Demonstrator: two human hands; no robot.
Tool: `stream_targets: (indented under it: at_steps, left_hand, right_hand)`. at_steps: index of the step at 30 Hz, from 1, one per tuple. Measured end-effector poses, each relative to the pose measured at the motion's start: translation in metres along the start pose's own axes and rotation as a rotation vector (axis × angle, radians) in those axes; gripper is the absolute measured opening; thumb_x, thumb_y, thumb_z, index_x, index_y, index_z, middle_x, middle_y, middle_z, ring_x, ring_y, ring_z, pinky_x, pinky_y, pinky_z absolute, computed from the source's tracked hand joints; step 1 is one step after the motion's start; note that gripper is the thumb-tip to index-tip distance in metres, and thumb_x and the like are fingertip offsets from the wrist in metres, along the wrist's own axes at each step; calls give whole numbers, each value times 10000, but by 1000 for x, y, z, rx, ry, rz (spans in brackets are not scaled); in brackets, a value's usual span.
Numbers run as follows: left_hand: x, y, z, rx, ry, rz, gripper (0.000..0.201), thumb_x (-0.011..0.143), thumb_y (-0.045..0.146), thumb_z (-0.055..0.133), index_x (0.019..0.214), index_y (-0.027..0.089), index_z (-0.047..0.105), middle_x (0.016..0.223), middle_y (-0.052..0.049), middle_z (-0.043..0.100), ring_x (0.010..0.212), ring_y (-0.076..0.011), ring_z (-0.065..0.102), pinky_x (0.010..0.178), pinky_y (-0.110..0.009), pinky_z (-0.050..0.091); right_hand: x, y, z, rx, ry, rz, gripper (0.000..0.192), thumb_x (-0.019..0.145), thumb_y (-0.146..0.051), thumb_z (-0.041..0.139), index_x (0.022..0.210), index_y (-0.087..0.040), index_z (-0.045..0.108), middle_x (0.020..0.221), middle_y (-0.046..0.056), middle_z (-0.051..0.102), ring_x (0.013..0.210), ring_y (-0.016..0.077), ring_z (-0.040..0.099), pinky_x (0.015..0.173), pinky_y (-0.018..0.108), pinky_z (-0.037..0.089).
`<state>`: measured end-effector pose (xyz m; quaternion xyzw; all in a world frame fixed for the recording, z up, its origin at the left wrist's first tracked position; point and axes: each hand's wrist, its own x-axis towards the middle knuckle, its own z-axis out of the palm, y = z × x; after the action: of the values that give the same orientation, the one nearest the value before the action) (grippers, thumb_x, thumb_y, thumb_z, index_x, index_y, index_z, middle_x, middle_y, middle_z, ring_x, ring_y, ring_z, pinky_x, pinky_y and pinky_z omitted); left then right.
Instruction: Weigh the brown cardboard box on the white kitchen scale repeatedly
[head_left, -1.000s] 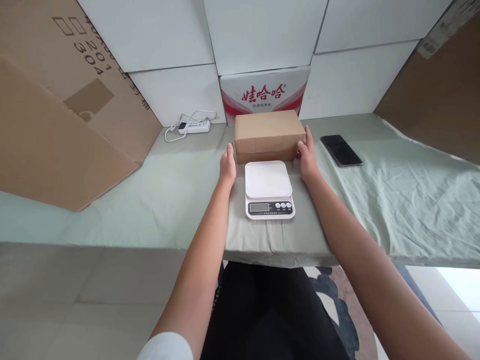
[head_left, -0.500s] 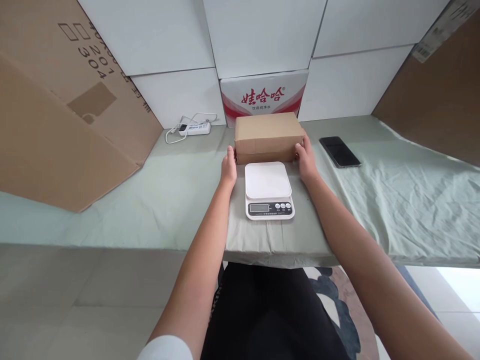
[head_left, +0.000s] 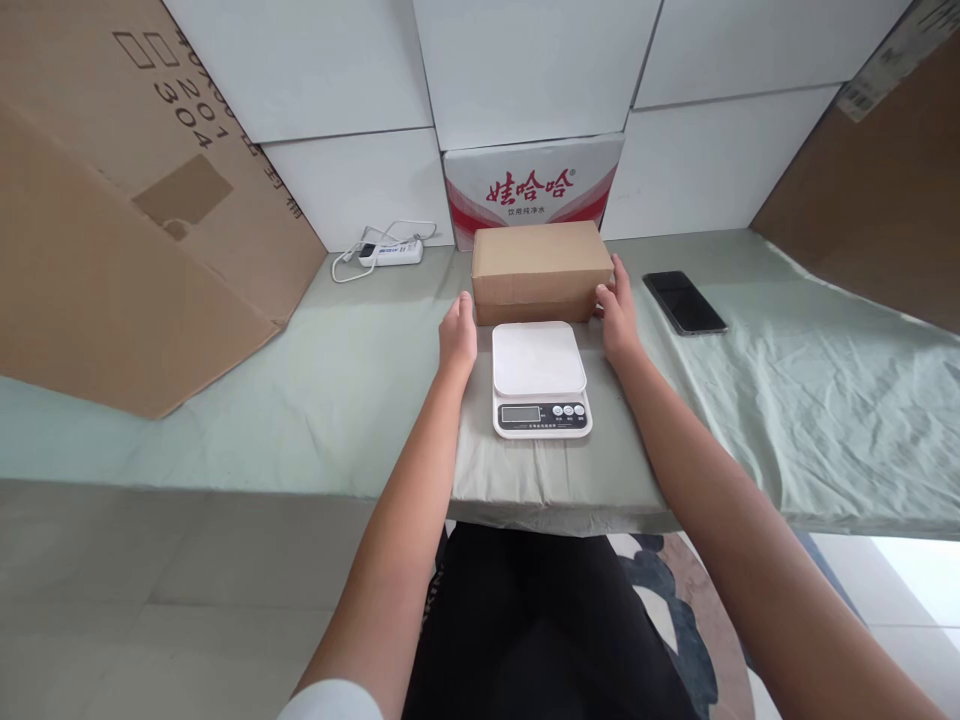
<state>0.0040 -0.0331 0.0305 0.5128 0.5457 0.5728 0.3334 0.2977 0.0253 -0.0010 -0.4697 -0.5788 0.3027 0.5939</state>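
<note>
A brown cardboard box [head_left: 541, 262] rests on the green-covered table [head_left: 337, 380], right behind a white digital kitchen scale [head_left: 538, 372] whose platform is bare. My left hand [head_left: 457, 335] lies flat against the box's left end, fingertips at its lower front corner. On the opposite end, my right hand [head_left: 616, 318] presses with the thumb on the front right corner. Both hands flank the back of the scale.
A black phone [head_left: 684, 301] lies right of the box. At the back left sits a white power strip [head_left: 388, 251] with its cord. A red-and-white printed carton [head_left: 534, 180] stands behind the box. Large cardboard sheets lean at the left [head_left: 127, 220] and right [head_left: 877, 190].
Both hands stay at the ends of the box and the box remains on the table. The view shifted slightly; the hands look marginally looser than half a second ago.
</note>
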Motion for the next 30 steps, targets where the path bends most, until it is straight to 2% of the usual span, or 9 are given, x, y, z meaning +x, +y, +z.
stream_targets:
  at_steps: [3,5,8,12,16,19,24,27,30]
  left_hand:
    - [-10,14,-6,208,160,-93,390,1094,622,613,908,285,672,1125,-126,864,1221,-367,787,1117,-484,584]
    - [-15,24,-8,343,192,-125,346,1070,479,636,785,289,587,950,-104,817,1045,-350,780,990,-466,571]
    - [-19,33,-8,488,91,-126,432,1046,379,620,646,286,484,718,-67,668,855,-314,709,834,-433,503]
    - [-22,34,-3,548,-115,-50,500,1055,354,593,589,278,427,615,-37,536,735,-268,603,761,-409,422]
    - [-24,33,1,537,-142,-9,507,1059,342,568,592,275,382,606,-24,489,677,-235,493,744,-402,362]
    - [-25,32,3,501,-150,8,506,1068,354,555,608,276,360,602,-14,459,661,-225,458,742,-402,351]
    - [-23,28,4,482,-140,-7,487,1070,371,579,620,279,419,629,-34,533,754,-262,591,788,-407,429]
    - [-15,22,-1,439,47,-65,392,1056,375,621,692,282,508,729,-52,665,863,-287,685,855,-409,510]
    - [-5,14,-4,252,206,-91,215,1079,424,615,919,282,638,1055,-86,824,1127,-308,764,1036,-412,570]
  right_hand:
    - [1,5,-2,-12,-3,9,1045,907,-922,588,1790,-395,401,1672,126,658,1507,393,662,1257,667,601]
    - [2,6,-3,-13,12,45,1039,912,-884,589,1796,-377,385,1646,136,669,1431,387,699,1197,660,638]
    - [3,7,-3,-22,19,50,980,916,-853,578,1768,-391,429,1599,124,692,1365,379,715,1148,642,665]
    - [5,7,-2,-25,6,36,945,909,-839,574,1742,-407,459,1555,111,711,1347,378,715,1138,646,670]
    - [5,5,-1,2,21,76,953,878,-822,610,1714,-383,488,1545,116,715,1334,386,717,1166,666,649]
    - [4,4,-1,25,26,77,941,855,-835,644,1675,-387,526,1525,102,723,1343,381,706,1199,657,632]
    - [5,7,-2,-7,25,48,963,869,-900,597,1684,-394,519,1467,103,727,1290,372,715,1134,640,663]
    - [6,9,-3,-32,0,17,964,897,-927,549,1709,-409,501,1469,107,726,1314,378,718,1117,640,673]
    - [5,6,-2,-26,-8,21,1044,864,-969,554,1732,-393,486,1529,119,720,1406,405,700,1209,682,627]
